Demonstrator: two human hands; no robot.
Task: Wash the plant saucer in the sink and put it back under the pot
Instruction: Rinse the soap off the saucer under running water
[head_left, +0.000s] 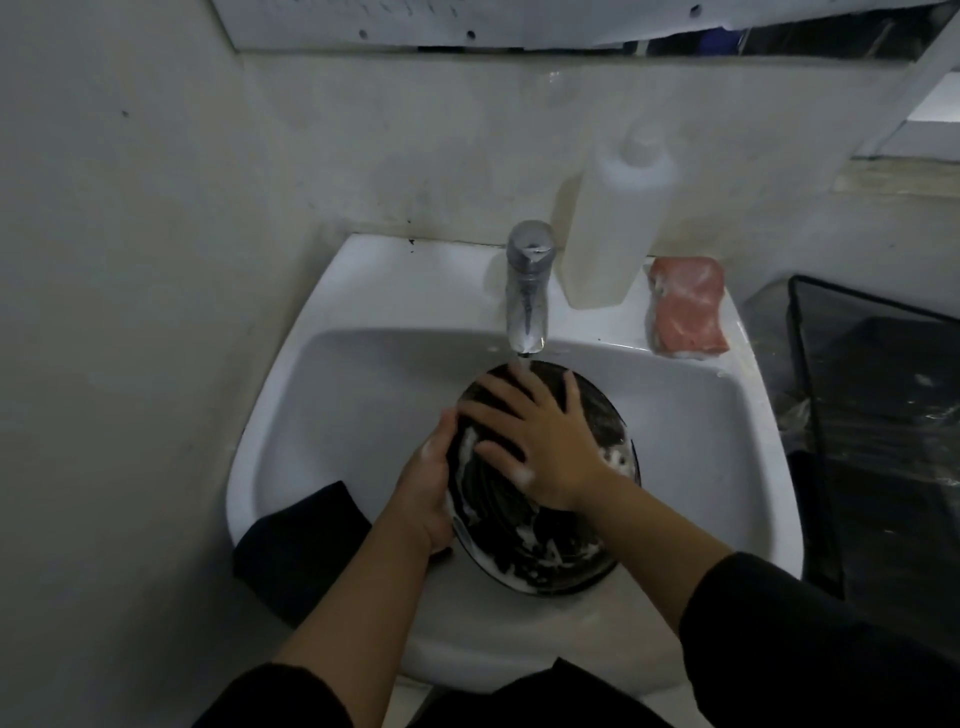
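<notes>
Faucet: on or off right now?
On. A thin stream falls from the faucet spout onto the fingertips of the right hand, spread flat on the soapy saucer.

Saucer (545, 540) in sink (363, 395) under tap (527, 291); bottle (608, 228) right of tap, sponge (688, 306) further right, both on rim.

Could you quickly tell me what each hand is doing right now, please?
Left hand: grips the saucer by its left rim.
Right hand: open, fingers spread flat on the saucer.
</notes>
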